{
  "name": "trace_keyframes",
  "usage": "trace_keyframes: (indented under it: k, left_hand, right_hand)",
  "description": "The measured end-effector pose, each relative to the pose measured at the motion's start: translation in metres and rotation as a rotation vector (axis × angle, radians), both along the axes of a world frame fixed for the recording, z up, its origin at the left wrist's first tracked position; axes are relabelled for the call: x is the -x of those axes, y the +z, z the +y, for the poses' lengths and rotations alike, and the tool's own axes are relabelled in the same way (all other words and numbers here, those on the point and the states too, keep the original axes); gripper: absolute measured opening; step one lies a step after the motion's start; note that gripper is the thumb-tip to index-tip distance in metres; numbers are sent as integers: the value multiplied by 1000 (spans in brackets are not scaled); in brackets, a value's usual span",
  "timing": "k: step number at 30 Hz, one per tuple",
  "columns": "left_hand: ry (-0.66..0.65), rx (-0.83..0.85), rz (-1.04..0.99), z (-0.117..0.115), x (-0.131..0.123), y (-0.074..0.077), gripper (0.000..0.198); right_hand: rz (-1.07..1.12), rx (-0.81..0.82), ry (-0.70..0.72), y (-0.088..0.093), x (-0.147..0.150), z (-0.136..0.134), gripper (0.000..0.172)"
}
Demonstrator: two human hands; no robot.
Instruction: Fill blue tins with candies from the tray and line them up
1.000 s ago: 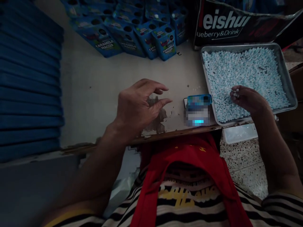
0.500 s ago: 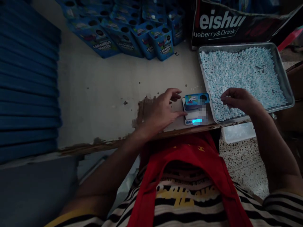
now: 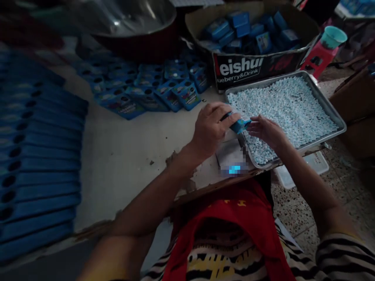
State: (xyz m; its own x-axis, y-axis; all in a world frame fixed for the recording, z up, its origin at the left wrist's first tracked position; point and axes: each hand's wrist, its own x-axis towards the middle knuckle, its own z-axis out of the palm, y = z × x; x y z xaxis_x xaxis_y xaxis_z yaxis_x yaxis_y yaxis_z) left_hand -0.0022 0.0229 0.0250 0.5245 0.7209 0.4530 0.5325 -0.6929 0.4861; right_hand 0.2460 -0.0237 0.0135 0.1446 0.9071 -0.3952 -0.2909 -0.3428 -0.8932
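Held in my left hand [image 3: 208, 127] is a small blue candy box [image 3: 241, 125], tilted above the table with fingers and thumb wrapped round it. My right hand [image 3: 270, 132] reaches to the box's right end with its fingers stretched out; whether they touch the end flap I cannot tell. Below the box lies a small digital scale [image 3: 230, 154] with a lit blue display, its plate bare and part of it blurred out. To the right a metal tray [image 3: 342, 127] holds a layer of pale blue and white candies [image 3: 288, 105], partly behind my right hand.
Rows of blue boxes [image 3: 186, 93] stand at the back of the table. A long stack of blue boxes [image 3: 43, 168] lines the left. Behind the tray is a black carton [image 3: 234, 74] with more boxes inside. A large metal bowl [image 3: 137, 19] and a turquoise cup [image 3: 334, 37] stand farther back.
The box has left the scale and is now in my left hand, raised. My right hand has moved from over the candies to the box's end. The view has tilted up.
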Motion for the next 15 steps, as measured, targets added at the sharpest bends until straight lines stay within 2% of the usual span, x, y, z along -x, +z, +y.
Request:
trace_keyframes:
  k: [2,5,7,11,13,15]
  left_hand:
    - [-65,-82,26,17,-14,17,34]
    - [-165,-161,44,35,-34,23,29]
    - [-172,-182,51,41,-43,17,28]
    - [-27,-158,28,41,-47,0,33]
    - [43,-111,-12,39,-45,-9,36]
    - [86,-24,-84,39,-40,-22,30]
  right_hand:
    - [282,112,-75,-4,7,12,38]
    - [514,189,-183,-6,11,26,43]
    - [600,213,-235,-10,9,31,41]
    - [716,235,-248,-25,4,34,34]
    - [738,238,-232,-29,1,33,32]
    - [756,244,-216,-28,-1,31,31]
